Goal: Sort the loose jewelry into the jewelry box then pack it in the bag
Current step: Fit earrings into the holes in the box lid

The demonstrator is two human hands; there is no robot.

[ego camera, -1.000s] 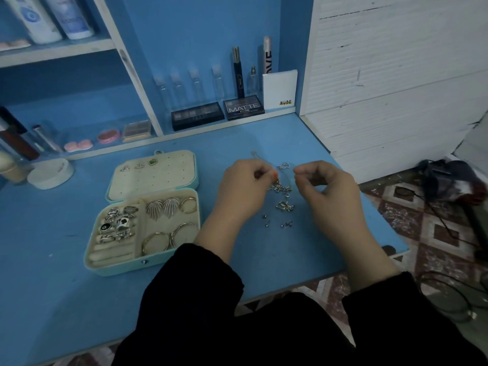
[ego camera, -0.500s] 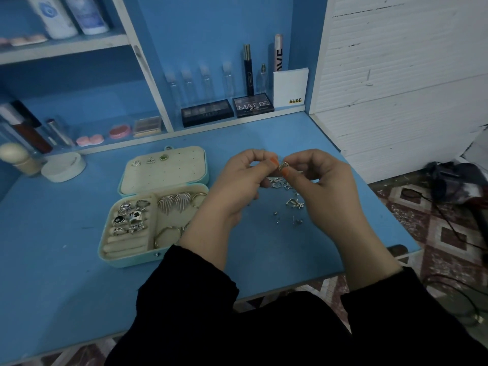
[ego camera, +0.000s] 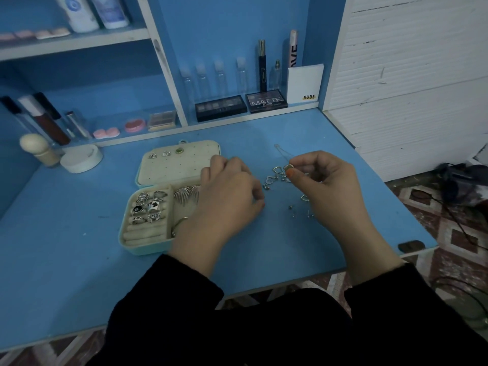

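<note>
blue desk (ego camera: 79, 260): the right hand (ego camera: 327, 186) pinches a small stud (ego camera: 288, 167) over the loose pile (ego camera: 274, 178) toward the right edge; the left hand (ego camera: 227, 191) hovers curl-fingered over the open box (ego camera: 148, 249) at mid-desk, holding something or not i cannot tell. rings (ego camera: 148, 207) and bangles (ego camera: 179, 223) are already in, but the pile lies unsorted, and packing, with no bag visible, seems untouched.

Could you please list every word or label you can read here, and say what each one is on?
"MATTE": black palette; the smaller line beneath is blurred.
"NUDE": white box.
"OVE": upright tube, rest hidden.
Shelf bottles: print unreadable.
</note>
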